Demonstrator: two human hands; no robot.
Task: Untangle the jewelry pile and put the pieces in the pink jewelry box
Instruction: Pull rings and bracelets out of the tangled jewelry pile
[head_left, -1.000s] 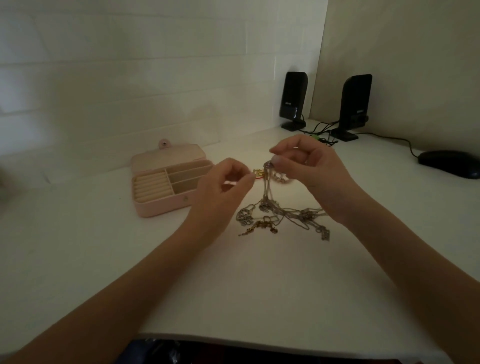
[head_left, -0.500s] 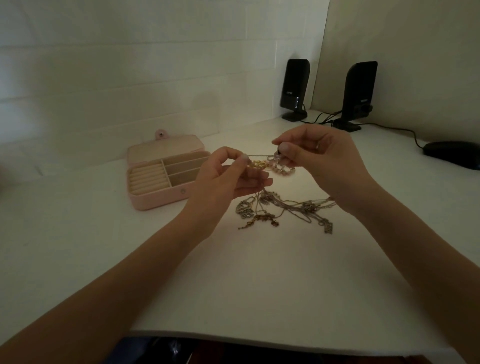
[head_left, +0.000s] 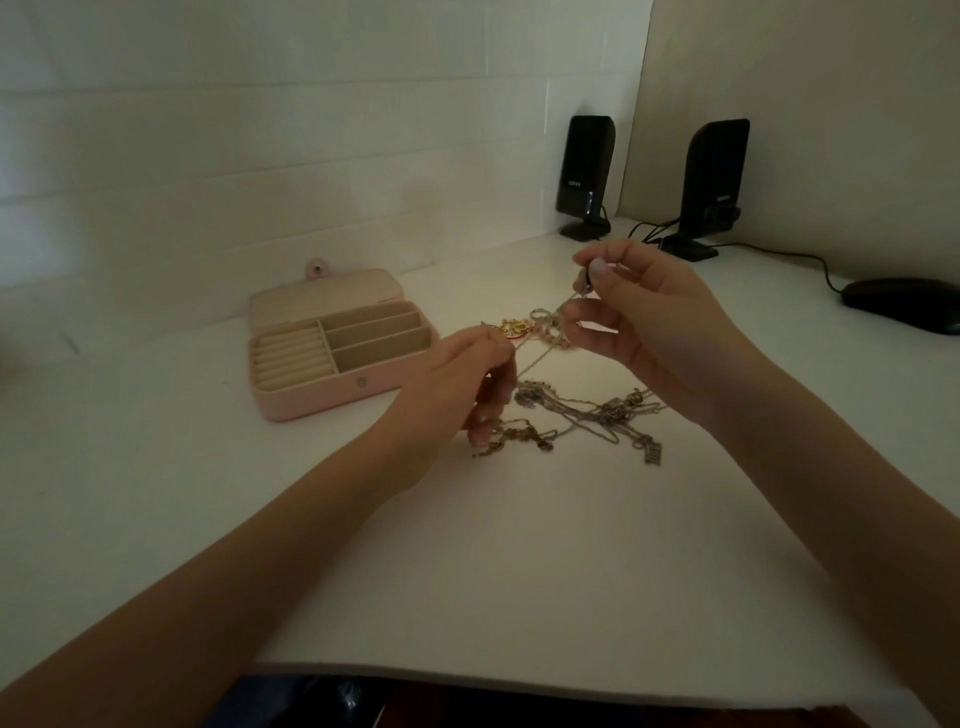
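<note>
A tangled jewelry pile (head_left: 582, 415) of thin silver and gold chains lies on the white table (head_left: 519, 561), between my two hands. My right hand (head_left: 654, 332) pinches one end of a thin chain (head_left: 543, 353) and holds it up above the pile. My left hand (head_left: 462, 384) pinches the same chain lower down, next to a gold and red charm (head_left: 514, 328) and a pink beaded piece (head_left: 553, 335). The pink jewelry box (head_left: 337, 353) stands open to the left, with ring rolls and three beige compartments.
Two black speakers (head_left: 587, 174) (head_left: 711, 187) stand at the back right with cables (head_left: 779, 254) running to a black mouse (head_left: 904, 304). A white wall rises just behind the box. The table's front edge runs along the bottom.
My right hand has lifted its end of the chain higher and to the right. My left hand has dropped lower toward the pile, so the chain stretches taut between them.
</note>
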